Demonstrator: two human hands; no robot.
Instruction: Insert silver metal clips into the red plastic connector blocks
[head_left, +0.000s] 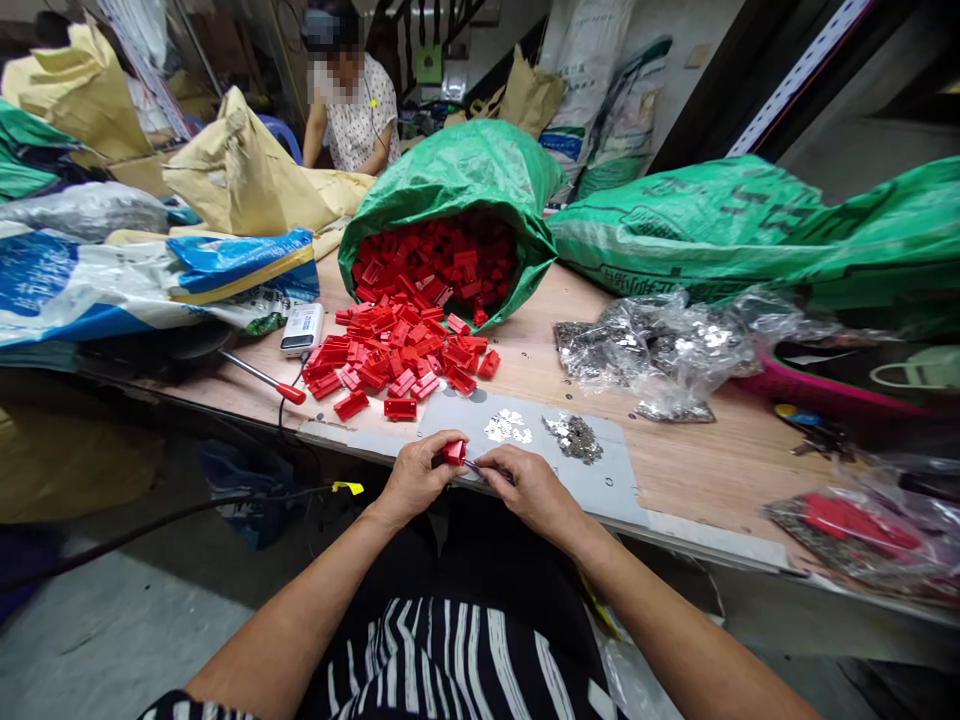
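Observation:
My left hand (422, 470) is closed around a small red plastic part (454, 453) at the table's front edge. Close beside it, my right hand (523, 478) pinches a thin metal piece (472, 464) whose tip reaches the red part; its exact kind is too small to tell. Just beyond my hands, a grey mat (611, 468) bears a pile of flat silvery pieces (508, 427) and a pile of small darker metal pieces (579, 440). A heap of like red parts (397, 350) lies ahead to the left, spilling from a green sack (465, 165).
Left of the heap are a white box-shaped device (302, 328) and a red-handled rod (289, 392). Clear bags of metal pieces (652, 345) lie right, before another green sack (697, 220). A bagged red bundle (862, 525) sits far right. Across the table is another person (367, 115).

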